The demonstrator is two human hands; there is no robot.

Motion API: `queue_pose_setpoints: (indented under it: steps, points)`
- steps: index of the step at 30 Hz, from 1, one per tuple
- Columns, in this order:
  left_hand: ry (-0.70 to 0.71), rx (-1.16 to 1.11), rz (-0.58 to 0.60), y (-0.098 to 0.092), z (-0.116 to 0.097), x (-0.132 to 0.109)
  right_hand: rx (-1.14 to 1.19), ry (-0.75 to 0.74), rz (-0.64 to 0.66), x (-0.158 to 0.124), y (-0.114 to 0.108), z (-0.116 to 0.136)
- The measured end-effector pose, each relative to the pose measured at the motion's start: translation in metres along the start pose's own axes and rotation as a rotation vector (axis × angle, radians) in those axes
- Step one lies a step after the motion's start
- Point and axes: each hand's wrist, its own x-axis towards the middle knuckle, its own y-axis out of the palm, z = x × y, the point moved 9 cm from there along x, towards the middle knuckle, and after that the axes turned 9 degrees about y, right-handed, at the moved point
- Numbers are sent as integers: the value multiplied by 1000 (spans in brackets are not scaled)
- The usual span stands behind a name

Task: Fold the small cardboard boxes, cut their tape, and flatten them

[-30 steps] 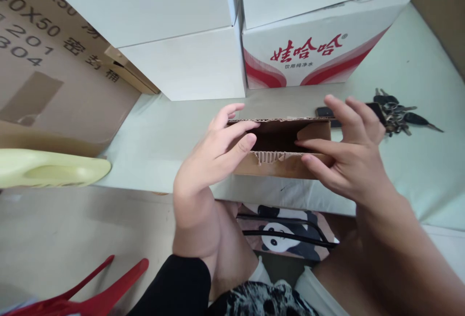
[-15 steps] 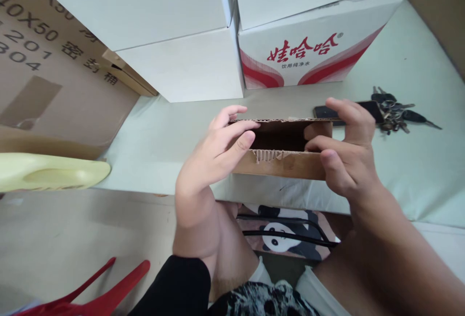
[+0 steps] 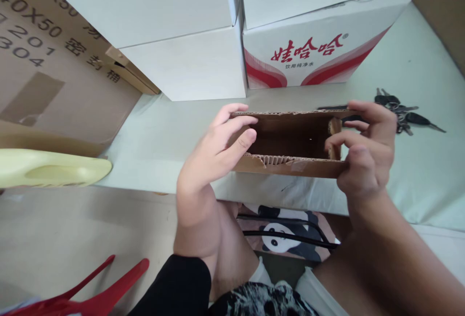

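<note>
In the head view, the left hand (image 3: 221,149), half-curled, holds one end of an open cardboard box (image 3: 290,167) near the front of the counter (image 3: 156,136); the right hand (image 3: 376,153), fingers bent, grips the other (keys (image 3: 401,112) lie just beyond). White cartons (image 3: 185,64) stand behind.

On the brown carton (image 3: 85,100) you read "40X50", "密封桶" and cut-off digits ending "201" and "04"; on the white carton (image 3: 308,71), "娃哈哈®" and "饮用纯净水".
</note>
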Motion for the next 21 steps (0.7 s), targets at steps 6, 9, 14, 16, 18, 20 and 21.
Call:
queue_pose_setpoints:
  steps: [6,9,14,16,18,20,21]
  points:
    - [-58,-41,11,1,9,-2,41,56,-119,4,-11,-13]
    - [-109,-154,-6,9,26,-1,58,75,-110,5,-11,-15]
    - [-164,-286,-3,24,50,5,69,111,-68,4,-9,-17]
    - [-153,-330,67,31,54,6,89,104,-69,4,-10,-18]
    - [-165,-389,133,37,59,5,119,105,-70,4,-11,-21]
    - [-198,-447,193,44,63,4,149,118,-63,5,-11,-25]
    - [-209,-460,216,47,64,3,158,121,-60,5,-11,-26]
